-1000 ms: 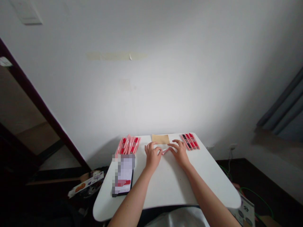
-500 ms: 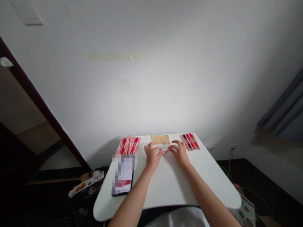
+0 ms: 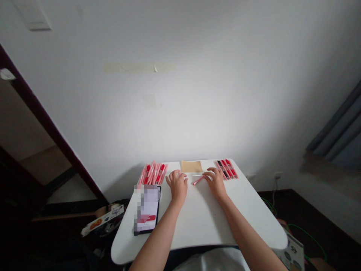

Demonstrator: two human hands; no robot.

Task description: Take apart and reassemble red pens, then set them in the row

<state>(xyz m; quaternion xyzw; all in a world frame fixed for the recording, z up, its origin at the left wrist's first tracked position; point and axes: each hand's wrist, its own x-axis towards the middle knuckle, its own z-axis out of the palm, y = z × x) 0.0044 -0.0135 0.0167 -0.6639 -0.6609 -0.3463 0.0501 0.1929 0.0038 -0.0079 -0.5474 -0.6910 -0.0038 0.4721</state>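
Observation:
My right hand [image 3: 216,183] is closed on one end of a slim pink pen [image 3: 197,181], whose other end points down and left toward the tabletop. My left hand [image 3: 178,187] is apart from that pen, to its left, with its fingers curled. A small pinkish piece shows at those fingertips, too small to name. Between the hands lies a thin whitish strip [image 3: 196,174]. Beyond them, a tan paper rectangle [image 3: 191,166] rests at the table's far edge.
On the white table [image 3: 205,233], a pile of pink and red pens [image 3: 153,173] is at the left. A row of red and black pens [image 3: 226,169] is at the right. A phone [image 3: 148,209] lies near my left forearm. The wall [image 3: 197,94] rises behind.
My left hand has moved left, away from my right hand and the pink pen. More of the pen now shows, and my right hand stays about where it was.

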